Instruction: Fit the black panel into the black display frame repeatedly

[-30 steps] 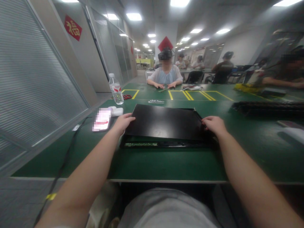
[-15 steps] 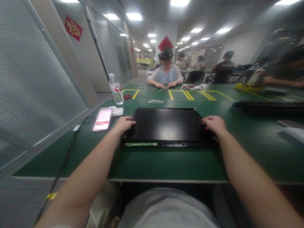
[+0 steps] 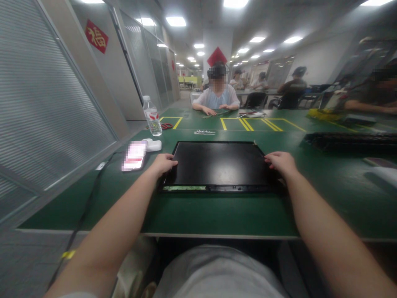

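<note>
The green table (image 3: 217, 215) fills the lower middle of the view and runs off both sides, its near edge crossing in front of the person's lap; its far half carries yellow marked boxes (image 3: 248, 123), blurred at that distance. On the table, straight ahead and near its middle, lies the black panel (image 3: 218, 163), flat, its long axis running left to right across the person, its glossy face up; a thin strip along its near edge shows a pale green band (image 3: 184, 188) at the left, too small to make out in detail; the right near corner is hidden under the wrist. The left hand (image 3: 163, 164) rests at the panel's left edge, fingers curled loosely over the rim, thumb on top; the right hand (image 3: 281, 162) sits at the right edge, fingers bent over the rim; whether either hand truly clamps the panel or only presses on it cannot be told, as the fingertips are out of sight below the edges. Right of the panel, well apart, a long dark object (image 3: 350, 140) lies along the table, cut off by the frame and smeared. Left of the panel lies a phone (image 3: 134, 156), its screen obscured, with a small white case (image 3: 153, 145) just beyond it; farther back stands a water bottle (image 3: 151, 116), upright. Across the table sits another person (image 3: 217, 97), hands on the surface.
</note>
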